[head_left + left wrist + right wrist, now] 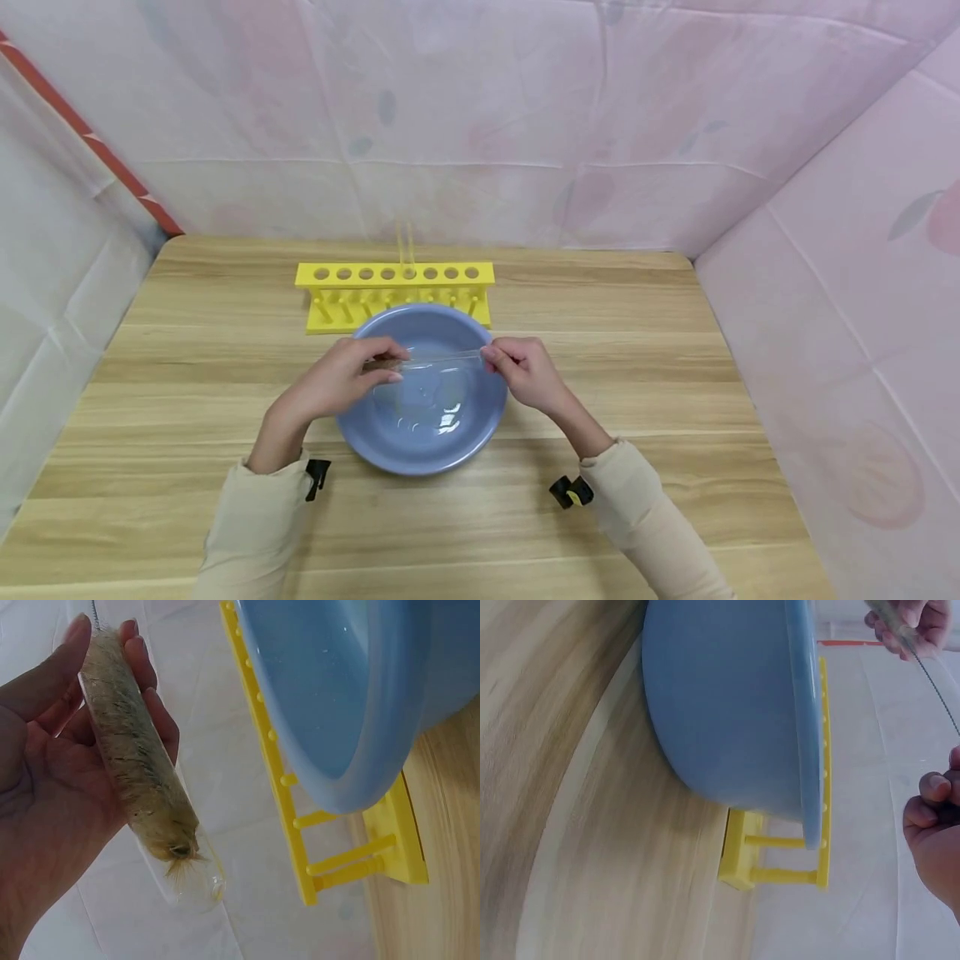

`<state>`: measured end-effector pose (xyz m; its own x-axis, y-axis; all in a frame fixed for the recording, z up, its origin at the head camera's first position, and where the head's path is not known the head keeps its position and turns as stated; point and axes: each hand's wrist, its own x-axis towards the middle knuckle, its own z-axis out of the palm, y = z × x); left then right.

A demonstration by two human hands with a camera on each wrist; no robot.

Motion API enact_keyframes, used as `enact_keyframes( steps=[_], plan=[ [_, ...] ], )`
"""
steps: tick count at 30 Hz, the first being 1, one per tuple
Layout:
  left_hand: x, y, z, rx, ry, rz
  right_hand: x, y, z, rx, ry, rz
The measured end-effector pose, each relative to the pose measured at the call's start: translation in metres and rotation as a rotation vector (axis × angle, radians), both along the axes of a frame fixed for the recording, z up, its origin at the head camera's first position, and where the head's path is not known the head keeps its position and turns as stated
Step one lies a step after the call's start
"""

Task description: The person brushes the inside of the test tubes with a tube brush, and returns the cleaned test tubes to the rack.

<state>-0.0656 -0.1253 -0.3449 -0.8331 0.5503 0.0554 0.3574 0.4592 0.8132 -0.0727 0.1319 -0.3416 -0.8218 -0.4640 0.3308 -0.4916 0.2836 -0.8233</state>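
Observation:
My left hand [333, 383] grips a clear test tube [174, 896] over the basin. Inside the tube sits a test tube brush [139, 750], its pale bristles reaching close to the rounded end. The brush's thin twisted wire [935, 686] runs out of the tube's mouth toward my right hand [531, 375]. That hand pinches the wire's far end with curled fingers, above the basin's right side. Beneath both hands stands a blue basin [422, 465] with water [431, 412] in it.
Right behind the basin is a yellow test tube rack [397, 284], partly hidden by the rim. One clear tube [406, 243] stands upright in it. A wood-grain table [622, 350] carries everything, with patterned sheeting [480, 125] at the back and sides.

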Motion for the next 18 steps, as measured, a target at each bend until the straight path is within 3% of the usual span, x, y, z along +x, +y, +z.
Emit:
enact_keyframes(
  steps=[4,7,11,15,18],
  plan=[
    [0.0,-0.002,0.0,0.003,0.006,-0.006,-0.001,-0.001,-0.003,0.012,0.115,-0.032],
    [0.0,-0.001,-0.001,-0.012,0.017,0.026,-0.005,-0.001,-0.012,0.023,0.016,-0.076],
    [0.002,0.003,-0.003,-0.031,0.086,0.088,-0.01,-0.001,-0.02,-0.011,-0.322,-0.149],
    [0.005,0.006,-0.006,-0.049,0.195,0.134,-0.012,-0.003,-0.016,-0.211,-0.683,-0.165],
    [0.006,0.006,-0.006,-0.066,0.256,0.155,-0.013,-0.003,-0.014,-0.355,-0.884,-0.144]
  ],
)
